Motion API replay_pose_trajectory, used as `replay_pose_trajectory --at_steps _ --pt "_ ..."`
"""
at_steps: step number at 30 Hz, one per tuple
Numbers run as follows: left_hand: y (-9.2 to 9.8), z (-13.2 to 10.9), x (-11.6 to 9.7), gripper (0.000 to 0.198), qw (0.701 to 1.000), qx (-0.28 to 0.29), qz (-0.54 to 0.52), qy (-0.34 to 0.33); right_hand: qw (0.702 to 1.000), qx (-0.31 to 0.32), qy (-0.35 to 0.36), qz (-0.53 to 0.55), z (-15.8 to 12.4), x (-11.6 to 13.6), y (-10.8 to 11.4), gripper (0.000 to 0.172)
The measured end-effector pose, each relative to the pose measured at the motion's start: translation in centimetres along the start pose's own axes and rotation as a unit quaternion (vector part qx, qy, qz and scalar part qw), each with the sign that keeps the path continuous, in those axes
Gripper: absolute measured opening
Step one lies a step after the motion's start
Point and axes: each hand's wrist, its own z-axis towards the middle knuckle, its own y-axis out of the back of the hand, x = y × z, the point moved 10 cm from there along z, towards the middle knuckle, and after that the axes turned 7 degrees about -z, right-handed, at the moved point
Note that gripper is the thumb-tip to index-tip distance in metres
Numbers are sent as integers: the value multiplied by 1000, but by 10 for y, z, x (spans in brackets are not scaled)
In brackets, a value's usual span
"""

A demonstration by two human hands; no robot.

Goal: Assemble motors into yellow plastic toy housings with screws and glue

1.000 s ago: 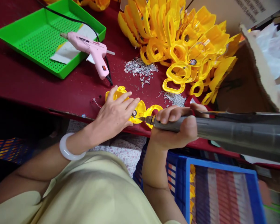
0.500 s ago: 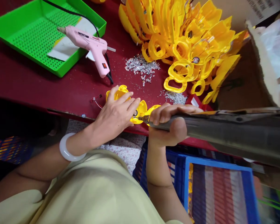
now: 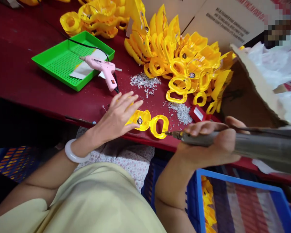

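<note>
My left hand [image 3: 118, 115] rests with spread fingers on a yellow plastic part [image 3: 147, 122] that lies at the front edge of the dark red table [image 3: 26, 87]. The part has a small round metal piece in its middle and a loop handle at its right end. My right hand [image 3: 212, 142] is wrapped round a grey electric screwdriver [image 3: 232, 144]. The driver's tip sits just right of the part's loop, apart from the metal piece.
A large heap of yellow parts [image 3: 181, 61] fills the table's back. Screws [image 3: 145, 81] lie scattered beside a pink glue gun [image 3: 103, 68] and a green tray [image 3: 68, 58]. A cardboard box [image 3: 252, 84] stands at right, a blue crate [image 3: 232, 207] below.
The screwdriver tip has drawn back to the right, off the part's metal centre. My left hand's fingers have lifted and spread. The camera has tilted up, showing more of the table.
</note>
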Motion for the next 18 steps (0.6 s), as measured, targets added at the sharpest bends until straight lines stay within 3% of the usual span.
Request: replay_pose_trajectory --at_steps 4,7,11,14,18 --pt "34 -22 21 40 991 -94 31 96 993 -93 -53 -47 -3 -24 53 12" --pt "32 -35 22 30 985 -87 49 138 985 -123 -75 -94 -9 -43 80 16" --pt "22 -40 18 24 985 -57 57 155 980 -132 -22 -147 -11 -47 105 28" --pt "19 -40 19 17 986 -27 63 150 974 -22 18 -227 -9 -43 97 35" --pt "19 -43 23 12 990 4 37 133 935 155 19 -318 -18 -47 67 43"
